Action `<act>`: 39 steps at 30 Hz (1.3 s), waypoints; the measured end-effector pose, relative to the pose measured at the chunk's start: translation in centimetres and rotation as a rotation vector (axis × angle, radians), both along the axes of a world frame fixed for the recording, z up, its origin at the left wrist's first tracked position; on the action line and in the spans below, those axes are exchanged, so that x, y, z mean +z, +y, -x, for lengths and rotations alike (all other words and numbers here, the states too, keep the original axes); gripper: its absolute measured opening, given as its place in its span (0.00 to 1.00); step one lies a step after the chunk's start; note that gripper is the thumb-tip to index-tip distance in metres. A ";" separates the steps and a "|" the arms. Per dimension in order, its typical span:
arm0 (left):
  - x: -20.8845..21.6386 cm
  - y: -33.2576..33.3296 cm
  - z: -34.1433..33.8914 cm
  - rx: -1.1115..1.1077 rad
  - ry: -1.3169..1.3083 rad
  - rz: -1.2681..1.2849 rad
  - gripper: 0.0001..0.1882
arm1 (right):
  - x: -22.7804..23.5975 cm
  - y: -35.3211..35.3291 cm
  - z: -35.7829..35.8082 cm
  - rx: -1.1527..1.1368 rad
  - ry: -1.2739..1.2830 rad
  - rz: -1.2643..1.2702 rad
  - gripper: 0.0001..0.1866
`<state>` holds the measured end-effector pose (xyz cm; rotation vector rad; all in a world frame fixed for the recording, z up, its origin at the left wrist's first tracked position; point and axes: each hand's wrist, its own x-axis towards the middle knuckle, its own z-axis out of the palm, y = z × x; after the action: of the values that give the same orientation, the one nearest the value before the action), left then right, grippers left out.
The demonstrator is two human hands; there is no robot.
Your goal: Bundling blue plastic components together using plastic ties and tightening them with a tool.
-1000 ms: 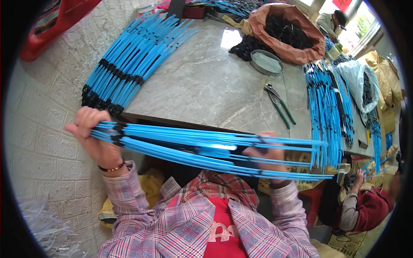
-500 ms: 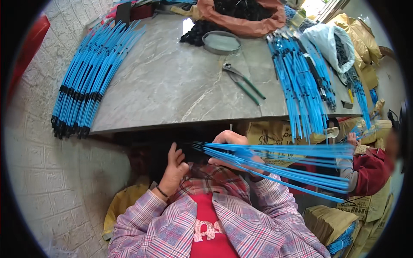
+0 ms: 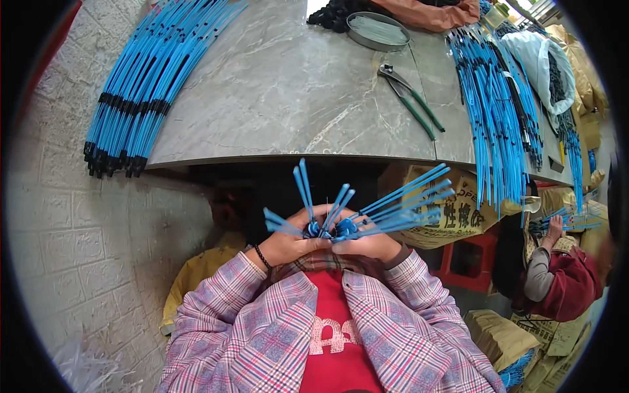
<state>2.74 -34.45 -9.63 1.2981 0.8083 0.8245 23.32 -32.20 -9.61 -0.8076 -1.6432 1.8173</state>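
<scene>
A bundle of thin blue rods point(image 3: 401, 219) is gripped between my two hands in front of my chest, below the table's near edge. Its rods splay up and out in several groups, most of them leaning right. My left hand point(image 3: 285, 246) is closed around the left side of the bundle. Closed on the other side is my right hand point(image 3: 375, 247), with its thumb close to the left thumb. Dark lower ends of the rods show between my fingers. The rods' outer ends are blurred.
Rows of blue rods with black fittings point(image 3: 134, 105) lie at the table's left; more blue rods point(image 3: 491, 111) hang over its right edge. Green-handled pincers point(image 3: 411, 109) and a round tray point(image 3: 379, 44) rest on the grey table point(image 3: 275, 98). A co-worker's maroon sleeve point(image 3: 571, 281) shows at right.
My left hand, open and apart before, now grips the bundle beside my right hand. The rods have swung from lying flat toward the right to standing up and fanning out. The view has shifted.
</scene>
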 end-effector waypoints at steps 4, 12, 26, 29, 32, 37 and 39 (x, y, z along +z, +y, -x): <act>0.4 0.4 -0.3 -0.054 -0.136 0.062 0.34 | 1.4 -0.6 0.0 -0.027 0.214 0.421 0.18; 1.1 1.0 0.1 -0.074 -0.091 0.094 0.26 | 0.6 -1.2 -0.5 -0.064 0.358 0.587 0.14; 0.1 0.8 0.0 -0.152 0.096 0.029 0.15 | 1.9 -0.5 -0.9 0.015 0.379 0.551 0.16; -0.8 0.4 0.0 -0.155 0.080 0.064 0.14 | 1.8 -0.6 -0.8 0.017 0.407 0.568 0.17; -1.0 0.2 -0.2 -0.144 0.065 0.040 0.13 | 2.0 -0.7 -0.3 0.022 0.467 0.537 0.17; 0.1 0.1 -0.1 -0.148 -0.149 0.325 0.13 | 1.4 -0.7 0.0 0.035 0.479 0.484 0.15; 1.1 0.4 0.2 -0.217 -0.173 0.507 0.13 | 1.4 -0.7 0.0 0.021 0.465 0.505 0.14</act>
<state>2.57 -34.09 -8.57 0.8325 0.6677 0.5045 23.33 -32.92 -8.23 -0.5035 -0.9165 2.2619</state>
